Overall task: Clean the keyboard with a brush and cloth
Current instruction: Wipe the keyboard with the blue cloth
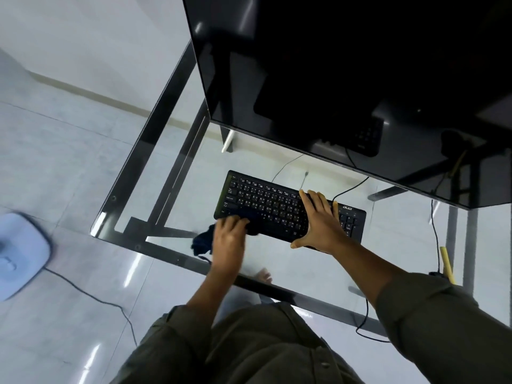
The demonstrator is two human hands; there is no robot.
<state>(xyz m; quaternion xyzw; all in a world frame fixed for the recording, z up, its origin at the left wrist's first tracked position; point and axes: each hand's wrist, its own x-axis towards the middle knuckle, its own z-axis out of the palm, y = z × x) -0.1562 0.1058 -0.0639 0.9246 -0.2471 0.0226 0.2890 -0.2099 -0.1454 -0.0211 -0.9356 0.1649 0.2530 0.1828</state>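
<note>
A black keyboard point(273, 206) lies on the glass desk point(166, 151), in front of the monitor. My left hand point(230, 239) grips a dark blue cloth point(203, 242) at the keyboard's near left corner; part of the cloth lies on the lower left keys, part hangs off onto the glass. My right hand point(318, 221) rests flat on the right half of the keyboard, fingers straight and thumb spread over the near edge. A yellow stick point(447, 264), perhaps the brush's handle, lies at the desk's right; its bristles are not visible.
A large black monitor point(346, 79) fills the upper right and overhangs the back of the desk. Black cables point(435, 234) run across the glass on the right. A pale blue fan base point(20, 250) with a cord stands on the floor at left.
</note>
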